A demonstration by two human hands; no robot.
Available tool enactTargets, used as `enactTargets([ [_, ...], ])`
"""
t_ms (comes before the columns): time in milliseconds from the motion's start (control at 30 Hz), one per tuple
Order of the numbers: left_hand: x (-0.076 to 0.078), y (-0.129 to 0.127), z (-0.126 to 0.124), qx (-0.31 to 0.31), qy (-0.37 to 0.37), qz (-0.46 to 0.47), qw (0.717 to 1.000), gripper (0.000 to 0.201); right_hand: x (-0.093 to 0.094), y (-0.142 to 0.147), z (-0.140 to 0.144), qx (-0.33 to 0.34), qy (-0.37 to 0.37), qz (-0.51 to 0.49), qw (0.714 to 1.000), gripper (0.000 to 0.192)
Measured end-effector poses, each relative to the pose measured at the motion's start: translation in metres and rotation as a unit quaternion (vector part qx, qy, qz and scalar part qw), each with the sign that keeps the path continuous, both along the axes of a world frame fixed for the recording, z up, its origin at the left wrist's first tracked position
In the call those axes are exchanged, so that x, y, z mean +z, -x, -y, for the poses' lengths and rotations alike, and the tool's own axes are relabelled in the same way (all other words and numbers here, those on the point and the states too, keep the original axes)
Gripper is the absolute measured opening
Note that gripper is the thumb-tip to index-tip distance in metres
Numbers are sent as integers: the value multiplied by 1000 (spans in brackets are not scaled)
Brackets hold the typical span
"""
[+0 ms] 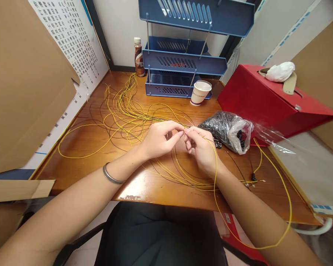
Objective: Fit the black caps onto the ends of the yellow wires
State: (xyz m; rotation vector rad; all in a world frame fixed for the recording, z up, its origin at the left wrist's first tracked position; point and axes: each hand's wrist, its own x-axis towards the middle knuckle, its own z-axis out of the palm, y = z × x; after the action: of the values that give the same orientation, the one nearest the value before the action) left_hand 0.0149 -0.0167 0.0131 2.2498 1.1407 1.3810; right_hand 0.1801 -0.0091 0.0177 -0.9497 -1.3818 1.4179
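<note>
My left hand (161,137) is closed in a pinch, thumb and forefinger meeting the fingertips of my right hand (202,148). Whatever lies between the left fingertips is too small to make out. A yellow wire (290,207) comes out of my closed right hand and loops down over the right forearm. Behind and beneath both hands spreads a loose tangle of yellow and dark wires (127,105). To the right of my right hand lies a clear plastic bag (221,125) of small black parts. A small black piece (254,177) sits at some wire ends near the right forearm.
A blue tiered tray rack (183,62) stands at the back of the wooden table (97,168), with a brown drink bottle (138,59) and a paper cup (200,93) beside it. At right is a red box (244,88); cardboard (22,85) rises at left.
</note>
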Motion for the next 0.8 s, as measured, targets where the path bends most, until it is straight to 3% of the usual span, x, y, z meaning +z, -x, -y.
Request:
enactTargets([
  [800,-1,0,-1,10,5,-3,1000,16,0,-1,0,1,-3,4,1000,31],
])
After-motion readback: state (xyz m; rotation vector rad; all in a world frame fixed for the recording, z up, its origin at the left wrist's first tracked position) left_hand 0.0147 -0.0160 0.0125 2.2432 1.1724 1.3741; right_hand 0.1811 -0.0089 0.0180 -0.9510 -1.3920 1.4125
